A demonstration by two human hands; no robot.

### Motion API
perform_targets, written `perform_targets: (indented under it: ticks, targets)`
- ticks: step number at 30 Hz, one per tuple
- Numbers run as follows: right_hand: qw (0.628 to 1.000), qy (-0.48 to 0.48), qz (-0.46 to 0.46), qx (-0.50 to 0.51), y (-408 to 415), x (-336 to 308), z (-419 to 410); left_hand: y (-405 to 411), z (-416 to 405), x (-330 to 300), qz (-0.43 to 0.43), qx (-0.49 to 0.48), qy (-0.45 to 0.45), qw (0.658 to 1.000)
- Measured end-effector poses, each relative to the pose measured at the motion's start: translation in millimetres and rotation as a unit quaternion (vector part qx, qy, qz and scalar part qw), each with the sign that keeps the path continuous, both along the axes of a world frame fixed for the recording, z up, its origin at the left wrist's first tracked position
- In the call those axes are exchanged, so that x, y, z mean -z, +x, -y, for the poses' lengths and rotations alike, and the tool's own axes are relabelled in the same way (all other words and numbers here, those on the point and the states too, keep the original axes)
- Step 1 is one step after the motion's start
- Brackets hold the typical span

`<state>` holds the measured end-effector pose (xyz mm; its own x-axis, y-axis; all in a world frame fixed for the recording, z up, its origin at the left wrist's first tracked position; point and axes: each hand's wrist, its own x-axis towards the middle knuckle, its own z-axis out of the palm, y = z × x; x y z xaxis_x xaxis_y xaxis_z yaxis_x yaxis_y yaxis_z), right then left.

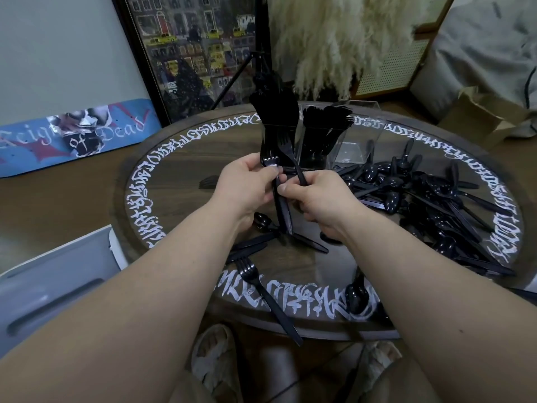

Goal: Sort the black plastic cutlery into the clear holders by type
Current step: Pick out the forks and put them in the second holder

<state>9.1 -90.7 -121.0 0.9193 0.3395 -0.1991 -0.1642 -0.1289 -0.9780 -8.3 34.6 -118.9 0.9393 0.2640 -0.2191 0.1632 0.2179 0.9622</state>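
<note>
Both hands grasp forks upright — left hand (247, 184) a small bundle (270, 161), right hand (316, 199) one fork (286, 146) — probably to align tines before the clear holders (316, 141).

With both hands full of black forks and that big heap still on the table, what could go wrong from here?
The left hand and right hand share a loose bundle of forks; one could slip out. The clear holder already bristles with cutlery, so pushing more in might tip it. A lone fork lies with its handle past the table rim and could be knocked to the floor.
</note>
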Motion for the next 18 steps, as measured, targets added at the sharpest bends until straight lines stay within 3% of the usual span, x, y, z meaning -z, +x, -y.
perform_targets:
  ticks: [7, 12, 18]
  targets:
    - [0.998, -0.047, 0.007, 0.041, 8, 4, 0, 6, 4, 3, 0.004, -0.035, 0.026, 0.999]
    - [0.995, -0.092, 0.026, 0.006, 7, 8, 5, 8, 3, 5, 0.023, -0.052, 0.012, 0.998]
    - [0.983, -0.142, 0.116, -0.013, 10, 15, 6, 7, 6, 5, 0.053, -0.025, 0.1, 0.993]
